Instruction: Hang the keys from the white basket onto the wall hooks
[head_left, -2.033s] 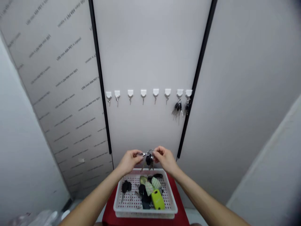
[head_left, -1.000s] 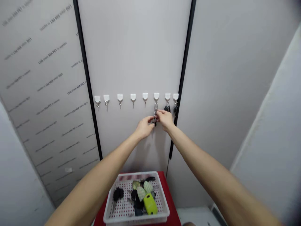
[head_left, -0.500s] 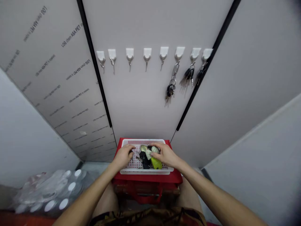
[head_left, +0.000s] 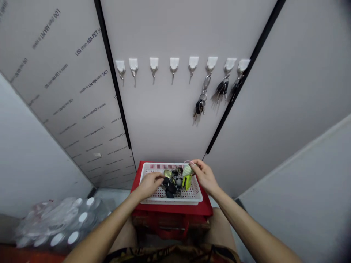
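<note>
My right hand [head_left: 205, 176] pinches a keychain with a pale green patterned charm [head_left: 187, 170] and a bright yellow-green piece [head_left: 187, 182], raised at the right side of the basket. A thin pinkish loop arches above the charm. The white plastic basket [head_left: 172, 201] has a slotted, perforated wall and holds a heap of keys [head_left: 171, 187], several with black heads. A yellowish tag [head_left: 168, 174] lies at the heap's back. My left hand [head_left: 149, 185] reaches over the left rim, its fingers closed together at the heap's left edge; what they grip is hidden.
White adhesive hooks [head_left: 174, 64] run in a row across the grey panel ahead. Key bunches [head_left: 201, 104] hang from the three rightmost hooks. Under the basket is a red bag-like support [head_left: 205, 208]. Bottles with white caps [head_left: 73, 237] stand in plastic wrap at lower left.
My right hand has lifted the green keychain up and to the right, away from the heap. The left hand has moved right, against the keys.
</note>
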The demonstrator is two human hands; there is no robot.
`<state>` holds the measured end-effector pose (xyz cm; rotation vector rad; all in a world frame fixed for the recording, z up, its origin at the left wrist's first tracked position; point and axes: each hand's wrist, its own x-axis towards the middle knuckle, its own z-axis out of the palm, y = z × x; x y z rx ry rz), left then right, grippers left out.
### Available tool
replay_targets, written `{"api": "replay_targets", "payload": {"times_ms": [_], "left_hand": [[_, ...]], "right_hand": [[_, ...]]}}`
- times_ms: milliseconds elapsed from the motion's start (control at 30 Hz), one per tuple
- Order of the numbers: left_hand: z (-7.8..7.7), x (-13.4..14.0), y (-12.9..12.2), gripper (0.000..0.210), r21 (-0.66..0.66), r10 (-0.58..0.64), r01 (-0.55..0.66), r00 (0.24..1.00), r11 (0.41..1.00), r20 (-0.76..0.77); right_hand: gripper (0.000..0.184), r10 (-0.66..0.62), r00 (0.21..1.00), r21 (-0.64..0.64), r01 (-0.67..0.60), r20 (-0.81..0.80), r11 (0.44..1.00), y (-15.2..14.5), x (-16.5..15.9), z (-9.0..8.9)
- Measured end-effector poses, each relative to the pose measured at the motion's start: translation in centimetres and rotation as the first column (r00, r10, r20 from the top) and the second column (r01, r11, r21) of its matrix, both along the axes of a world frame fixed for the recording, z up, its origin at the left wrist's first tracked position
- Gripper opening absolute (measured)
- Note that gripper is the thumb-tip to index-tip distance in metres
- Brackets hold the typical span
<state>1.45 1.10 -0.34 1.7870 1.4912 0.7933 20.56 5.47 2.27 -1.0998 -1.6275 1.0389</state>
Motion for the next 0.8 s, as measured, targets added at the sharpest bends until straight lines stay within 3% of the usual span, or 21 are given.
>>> {"api": "replay_targets", "payload": {"times_ms": [67, 167, 267, 367, 533, 700, 800], "left_hand": [[0.3, 1.8, 0.1, 0.029, -0.140, 0.014, 0.031, 0.950, 0.990, 0.313], [1.0, 4.2, 0.5, 0.037, -0.307, 0.158, 0.089, 0.703, 0.948, 0.693], [1.5, 5.2, 0.9, 0.034, -0.303, 0.240, 0.076, 0.445, 0.950, 0.863], [1.6, 4.9, 1.2, 0.029, -0.282, 0.267, -0.008, 0.352, 0.959, 0.897], [2.2, 4.7, 1.1, 0.027, -0.256, 0.276, -0.102, 0.364, 0.961, 0.890], [4.2, 5.9, 0.7, 0.028, -0.140, 0.148, -0.059, 0.571, 0.988, 0.808], [5.4, 6.3, 0.9, 0.027, -0.054, 0.056, -0.022, 0.647, 0.998, 0.760]], "right_hand": [[0.015, 0.013, 0.995, 0.019, -0.011, -0.103, 1.000, -0.4, -0.5, 1.2], [0.014, 0.117, 0.983, 0.040, -0.113, -0.139, 0.993, -1.3, -1.6, 2.2], [0.014, 0.216, 0.975, 0.053, -0.213, -0.051, 0.976, -2.4, -2.1, 1.9], [0.015, 0.261, 0.963, 0.062, -0.265, 0.070, 0.962, -3.0, -2.0, 0.9], [0.014, 0.215, 0.976, -0.002, -0.215, 0.017, 0.977, -2.5, -1.5, 0.6], [0.019, 0.152, 0.986, 0.026, -0.150, -0.065, 0.988, -1.2, -1.5, 2.8], [0.016, 0.139, 0.989, 0.079, -0.135, -0.045, 0.988, -0.6, -1.5, 4.4]]}}
